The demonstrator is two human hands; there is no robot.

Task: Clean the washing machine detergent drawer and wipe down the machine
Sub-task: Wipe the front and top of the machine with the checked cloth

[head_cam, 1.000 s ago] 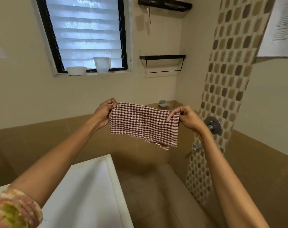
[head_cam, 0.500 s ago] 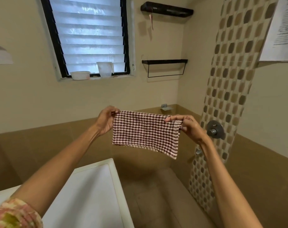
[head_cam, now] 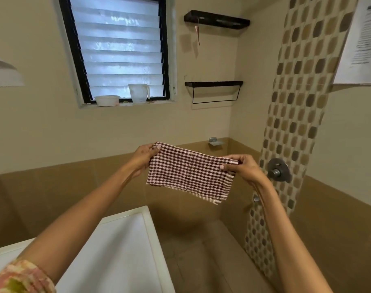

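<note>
Left hand (head_cam: 143, 157) and right hand (head_cam: 241, 168) pinch the brown-and-white checked cloth (head_cam: 188, 172) taut beyond the white box-shaped washing machine (head_cam: 116, 240); wiping apparently not yet started.

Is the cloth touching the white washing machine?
Apart. Head view: left hand and right hand hold the cloth up, wall showing between it and the machine.

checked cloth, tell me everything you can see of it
The checked cloth is a rectangle of woven fabric, dark brown and pale pink, with a striped band at its right end. It hangs spread flat in the air, top edge sloping down to the right. The left hand pinches its upper left corner, the right hand its upper right.
</note>
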